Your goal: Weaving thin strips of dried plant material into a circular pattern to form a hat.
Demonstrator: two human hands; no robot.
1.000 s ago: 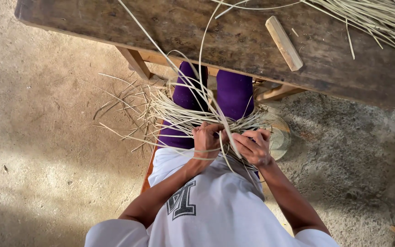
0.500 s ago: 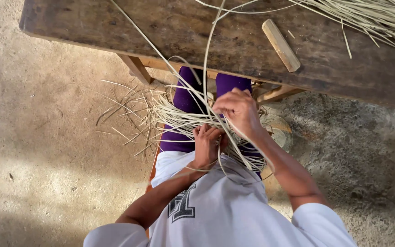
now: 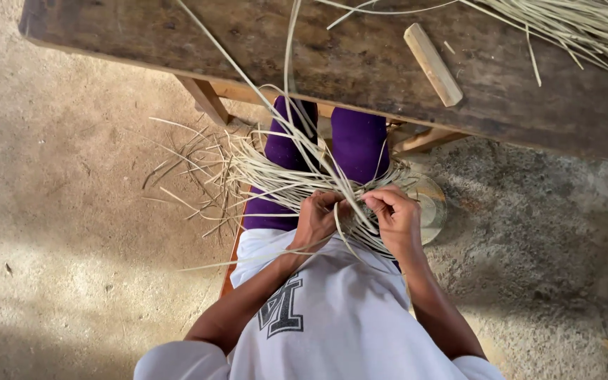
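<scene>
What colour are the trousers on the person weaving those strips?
Purple. The trousers show below the bench in the head view, behind the pale strips.

Rough craft workshop, prob. open-sided shed or yard, used for weaving w/ plant fibre. Evidence: bare packed-earth floor (image 3: 72,232), dusty, patch of sunlight at lower left, no paving. Heavy dark wooden bench (image 3: 360,63), worn and stained, on plain timber legs (image 3: 205,98). Loose pale fibre strips (image 3: 585,24) heaped on bench top right; more strips (image 3: 198,169) scattered on ground beside the seat. Short wooden stick (image 3: 433,65) lying on bench. Person sits low, knees under bench, half-woven work in lap. No machines, all hand work.
</scene>
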